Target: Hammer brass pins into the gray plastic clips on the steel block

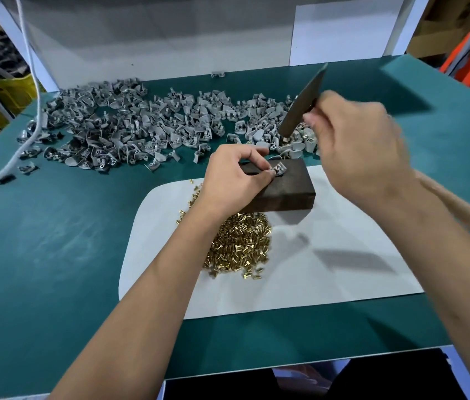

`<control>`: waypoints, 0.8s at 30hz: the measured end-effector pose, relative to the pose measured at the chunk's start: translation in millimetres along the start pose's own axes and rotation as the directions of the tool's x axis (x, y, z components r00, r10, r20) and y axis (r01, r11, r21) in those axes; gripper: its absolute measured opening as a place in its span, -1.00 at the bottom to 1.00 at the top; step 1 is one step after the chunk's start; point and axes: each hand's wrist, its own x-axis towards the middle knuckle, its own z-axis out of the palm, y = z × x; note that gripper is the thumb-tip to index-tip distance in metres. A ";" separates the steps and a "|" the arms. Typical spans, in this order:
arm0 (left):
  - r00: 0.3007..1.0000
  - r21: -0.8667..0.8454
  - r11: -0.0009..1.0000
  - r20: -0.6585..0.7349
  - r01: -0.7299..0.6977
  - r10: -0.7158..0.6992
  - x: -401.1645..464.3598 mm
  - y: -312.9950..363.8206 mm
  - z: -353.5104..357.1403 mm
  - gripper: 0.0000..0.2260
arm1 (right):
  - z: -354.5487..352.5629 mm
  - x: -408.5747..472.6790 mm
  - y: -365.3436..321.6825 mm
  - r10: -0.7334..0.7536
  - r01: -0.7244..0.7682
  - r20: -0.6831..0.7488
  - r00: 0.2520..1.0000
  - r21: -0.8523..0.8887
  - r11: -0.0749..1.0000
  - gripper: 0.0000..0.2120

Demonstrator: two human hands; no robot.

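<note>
table mat (55, 241): plain teal green. sheet (329, 272) under the work: white. steel block (283, 192): dark brown-grey. clips (130, 125): pale grey, heaped. pins (242, 243): shiny brass yellow. hammer head (303, 102): dull dark grey. back panel (170, 39): light grey.

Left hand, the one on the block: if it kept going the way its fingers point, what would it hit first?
The left hand points rightward across the steel block. Its fingertips already pinch the gray clip there. Beyond it, likely bare block top, then white sheet; depth is unclear.
</note>
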 end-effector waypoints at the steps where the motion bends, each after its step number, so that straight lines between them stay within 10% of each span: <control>1: 1.000 -0.017 1.000 0.002 -0.003 0.003 -0.6 0.6 0.2 -0.84 | 3.9 -2.3 -3.4 -0.008 0.010 0.084 0.996 -0.026 1.000 -0.77; 4: 1.000 -0.037 0.999 0.009 -0.009 0.009 -1.9 3.0 0.4 -0.83 | 5.6 0.1 -3.4 -0.006 0.045 0.326 0.945 -0.112 0.993 -0.78; 9: 1.000 0.012 1.000 -0.005 0.019 -0.019 1.1 0.0 -0.3 -0.86 | -5.1 5.4 -2.9 0.015 -0.014 0.021 1.000 -0.028 1.000 -0.77; 13: 1.000 -0.016 1.000 0.005 -0.006 0.006 -1.0 1.0 -1.1 -0.84 | 3.0 -2.7 -7.8 0.006 0.031 0.313 0.950 -0.115 0.993 -0.77; 18: 1.000 0.038 0.999 -0.002 0.008 -0.008 0.0 1.6 -1.7 -0.85 | -2.7 2.2 -3.8 0.044 -0.044 0.051 0.998 -0.011 0.999 -0.77; 24: 1.000 0.028 0.999 0.004 0.019 -0.019 -2.6 3.1 -1.8 -0.93 | -0.8 4.0 2.0 0.055 -0.021 0.269 0.962 -0.127 0.992 -0.77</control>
